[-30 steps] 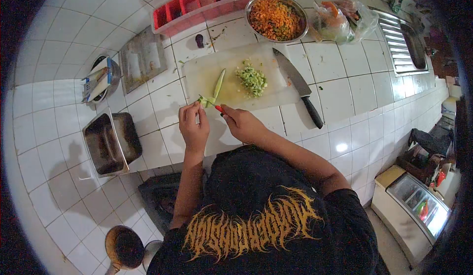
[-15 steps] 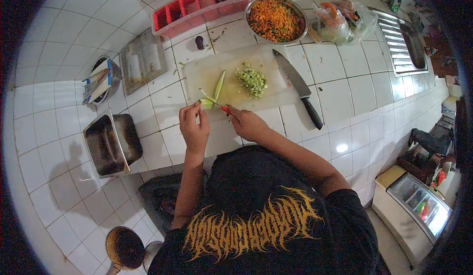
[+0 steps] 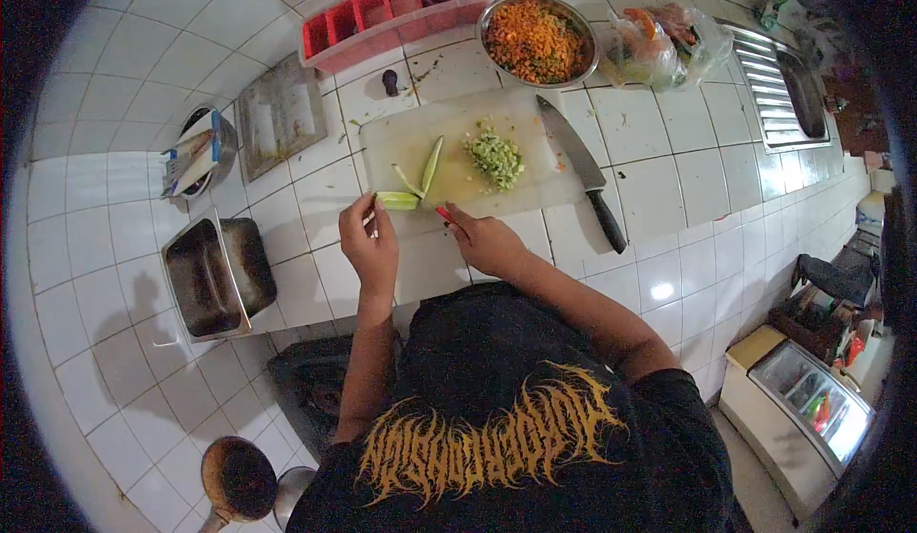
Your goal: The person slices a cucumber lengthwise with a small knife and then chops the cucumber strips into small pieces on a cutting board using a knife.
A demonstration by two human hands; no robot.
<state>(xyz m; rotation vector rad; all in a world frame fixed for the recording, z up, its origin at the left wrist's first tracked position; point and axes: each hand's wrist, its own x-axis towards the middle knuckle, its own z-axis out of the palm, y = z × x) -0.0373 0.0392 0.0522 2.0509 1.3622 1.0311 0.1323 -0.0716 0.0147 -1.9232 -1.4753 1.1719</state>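
Note:
My left hand [image 3: 369,251] pinches the left end of a light green cucumber piece [image 3: 398,201] at the near left edge of the white cutting board [image 3: 382,146]. In my right hand [image 3: 489,245] is a small red-handled knife [image 3: 444,214]; its blade is hard to make out, near the piece's right end. A long cucumber wedge [image 3: 433,162] and a thin strip [image 3: 408,181] lie just beyond. Diced cucumber [image 3: 494,160] is heaped at the board's middle right. A large black-handled knife [image 3: 583,156] rests across the board's right edge.
A metal bowl [image 3: 590,70] of chopped orange and green vegetables stands behind the board, beside plastic bags [image 3: 659,51]. At the back is a red compartment box [image 3: 382,27]. A metal pan [image 3: 253,266] sits left, a sink [image 3: 802,94] far right. A dark purple piece [image 3: 390,82] lies behind the board.
My left hand has shifted slightly left, and more of the cucumber piece shows, lying nearly level. The red-handled knife has turned and drawn a little away from the piece.

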